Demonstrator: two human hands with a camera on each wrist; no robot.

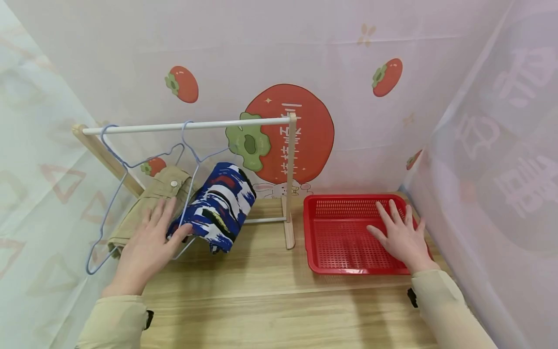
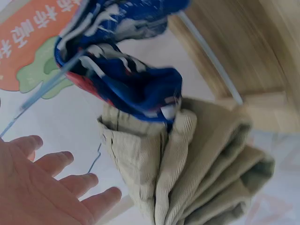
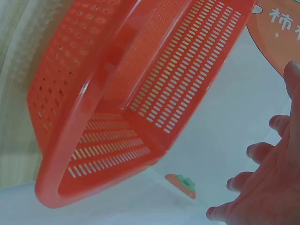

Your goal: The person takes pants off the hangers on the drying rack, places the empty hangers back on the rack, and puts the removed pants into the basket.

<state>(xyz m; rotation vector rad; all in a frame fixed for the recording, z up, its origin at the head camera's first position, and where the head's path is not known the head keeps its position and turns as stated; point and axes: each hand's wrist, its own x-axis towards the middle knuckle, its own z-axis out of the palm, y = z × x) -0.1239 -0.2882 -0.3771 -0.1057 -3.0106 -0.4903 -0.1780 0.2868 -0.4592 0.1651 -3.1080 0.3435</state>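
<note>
Khaki trousers [image 1: 150, 203], folded over a light-blue wire hanger [image 1: 114, 203], hang on the left of a small rack. Beside them a blue, white and black patterned cloth [image 1: 224, 206] hangs folded on a second hanger [image 1: 192, 182]. My left hand [image 1: 148, 247] is in front of both garments with spread fingers, overlapping them in the head view. In the left wrist view the fingers [image 2: 89, 186] hold nothing, and the trousers [image 2: 140, 164] are to one side. Above the red plastic basket [image 1: 308, 232] my right hand [image 1: 403, 237] hovers, fingers spread and holding nothing.
The rack has a white top rail [image 1: 152, 127] and a wooden right post [image 1: 289, 169] with a foot on the wooden table [image 1: 253, 300]. Hanging sheets printed with persimmons [image 1: 301, 135] enclose the back and sides. No garment shows inside the basket.
</note>
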